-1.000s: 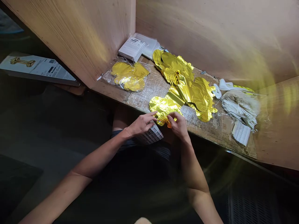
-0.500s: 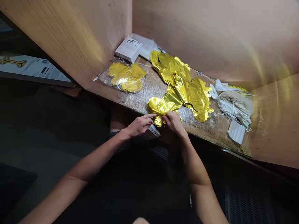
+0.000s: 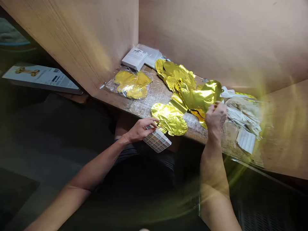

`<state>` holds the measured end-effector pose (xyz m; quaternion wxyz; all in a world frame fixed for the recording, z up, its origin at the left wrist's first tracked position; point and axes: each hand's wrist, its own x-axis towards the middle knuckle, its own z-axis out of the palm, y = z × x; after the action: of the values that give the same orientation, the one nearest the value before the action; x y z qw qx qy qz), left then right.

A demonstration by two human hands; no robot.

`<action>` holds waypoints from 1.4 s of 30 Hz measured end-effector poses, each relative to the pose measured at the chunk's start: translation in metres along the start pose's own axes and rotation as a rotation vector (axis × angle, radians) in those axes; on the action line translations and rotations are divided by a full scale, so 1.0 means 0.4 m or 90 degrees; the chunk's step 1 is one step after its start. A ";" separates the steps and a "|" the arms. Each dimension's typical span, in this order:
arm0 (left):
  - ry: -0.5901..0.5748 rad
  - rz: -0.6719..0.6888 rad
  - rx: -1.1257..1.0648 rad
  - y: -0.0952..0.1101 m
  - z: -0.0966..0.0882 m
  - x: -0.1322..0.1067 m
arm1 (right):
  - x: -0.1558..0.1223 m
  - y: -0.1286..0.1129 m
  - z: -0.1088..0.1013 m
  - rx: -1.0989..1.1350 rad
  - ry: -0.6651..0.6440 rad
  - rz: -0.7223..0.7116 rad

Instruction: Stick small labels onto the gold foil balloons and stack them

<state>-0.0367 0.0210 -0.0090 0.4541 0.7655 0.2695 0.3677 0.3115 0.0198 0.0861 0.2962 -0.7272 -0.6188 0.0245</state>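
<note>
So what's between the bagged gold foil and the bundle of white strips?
The head view shows a stretch of silvery table surface, then loose gold foil pieces, with the right hand at their right end.

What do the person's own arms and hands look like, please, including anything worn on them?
The left hand and right hand are ungloved. The left arm and right arm are bare where they show, with no sleeve, watch or wristband visible.
</note>
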 end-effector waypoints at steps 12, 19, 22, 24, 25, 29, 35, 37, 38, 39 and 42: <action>0.108 -0.049 -0.075 0.036 -0.020 -0.011 | -0.321 -0.176 0.150 0.249 -0.207 -0.244; 0.089 -0.061 -0.026 0.045 -0.033 -0.024 | -0.326 -0.172 0.146 0.275 -0.207 -0.252; -0.009 -0.009 0.148 0.068 -0.041 -0.018 | -0.320 -0.183 0.138 0.307 -0.260 -0.195; -0.090 0.023 0.265 0.086 -0.038 -0.006 | -0.314 -0.186 0.132 0.313 -0.283 -0.176; -0.124 0.026 0.299 0.093 -0.033 0.001 | -0.310 -0.186 0.130 0.309 -0.286 -0.172; -0.177 -0.020 0.240 0.111 -0.015 0.024 | -0.300 -0.182 0.123 0.267 -0.280 -0.198; -0.165 -0.102 0.129 0.119 -0.015 0.032 | -0.312 -0.167 0.128 0.174 -0.193 -0.310; -0.168 -0.121 0.108 0.120 -0.017 0.032 | -0.316 -0.161 0.132 0.117 -0.170 -0.352; -0.169 -0.130 0.097 0.120 -0.018 0.033 | -0.317 -0.160 0.133 0.093 -0.165 -0.372; -0.169 -0.141 0.087 0.120 -0.018 0.033 | -0.317 -0.159 0.135 0.078 -0.163 -0.388; -0.163 -0.169 0.065 0.117 -0.018 0.033 | -0.316 -0.163 0.140 0.091 -0.160 -0.396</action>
<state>-0.0310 0.0137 0.0391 0.4897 0.7859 0.3262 0.1900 0.2016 -0.0697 0.0281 0.2611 -0.4723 -0.8393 0.0661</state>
